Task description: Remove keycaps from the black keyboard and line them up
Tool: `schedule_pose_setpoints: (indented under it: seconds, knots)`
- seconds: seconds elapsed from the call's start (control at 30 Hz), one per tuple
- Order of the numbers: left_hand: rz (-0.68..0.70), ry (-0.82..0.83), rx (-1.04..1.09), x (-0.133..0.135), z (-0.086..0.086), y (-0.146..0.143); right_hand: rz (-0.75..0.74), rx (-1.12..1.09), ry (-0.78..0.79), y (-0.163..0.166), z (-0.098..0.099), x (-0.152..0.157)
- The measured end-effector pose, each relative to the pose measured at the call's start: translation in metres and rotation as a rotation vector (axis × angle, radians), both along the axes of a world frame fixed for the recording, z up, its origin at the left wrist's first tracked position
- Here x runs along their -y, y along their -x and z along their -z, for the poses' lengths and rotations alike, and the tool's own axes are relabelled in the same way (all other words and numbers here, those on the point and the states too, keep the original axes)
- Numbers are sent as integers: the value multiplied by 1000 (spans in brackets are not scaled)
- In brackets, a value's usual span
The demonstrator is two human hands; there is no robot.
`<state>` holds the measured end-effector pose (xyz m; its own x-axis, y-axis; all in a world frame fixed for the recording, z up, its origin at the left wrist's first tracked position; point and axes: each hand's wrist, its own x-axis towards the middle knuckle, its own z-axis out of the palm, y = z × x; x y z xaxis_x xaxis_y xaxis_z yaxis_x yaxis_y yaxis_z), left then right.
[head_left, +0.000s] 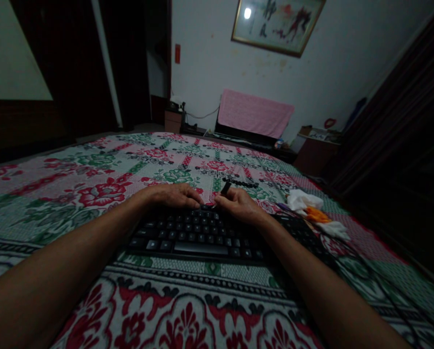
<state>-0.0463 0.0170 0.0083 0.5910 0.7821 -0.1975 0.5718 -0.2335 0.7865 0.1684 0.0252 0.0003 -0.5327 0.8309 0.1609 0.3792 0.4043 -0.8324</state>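
My right hand (240,205) pinches a dark tool (226,187), my left hand (176,195) unclear in grip; dark pieces (243,183) lie beyond the keyboard (191,232), many keys (201,248) seated.

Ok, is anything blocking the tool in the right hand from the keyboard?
Nothing visible is in the way. The right hand pinches the black-handled tool right at the far edge of the keyboard; the left hand is close beside it, not in between. Whether the tip touches is too dark to tell.
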Motion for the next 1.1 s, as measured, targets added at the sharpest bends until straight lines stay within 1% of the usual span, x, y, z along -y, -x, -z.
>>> schedule_pose_setpoints:
  seconds: [0.13,0.23,0.37,0.43,0.63,0.73,0.8,0.9,1.03,1.1]
  knots:
    - [-11,-23,-15,-1,3,1,27,-35,52,-2,-2,1]
    - [-29,-72,-22,-3,6,0,54,-50,42,-3,-1,2]
    - [-71,-141,65,-1,9,-7,86,-94,9,-3,4,1]
    - [-63,-172,103,2,7,-12,111,-110,-1,-3,5,1]
    - [-67,-336,140,5,5,-26,181,-174,-5,-1,-3,5]
    - [-120,-416,148,4,8,-31,170,-187,-7,0,-5,8]
    - [-135,-456,124,4,9,-33,163,-169,-20,1,-4,8]
    - [-118,-505,36,4,8,-32,173,-148,-34,3,-2,8]
    - [-139,-613,-111,6,5,-30,261,-193,9,4,-4,7]
    - [-158,-608,-112,6,5,-29,305,-243,52,3,-5,7]
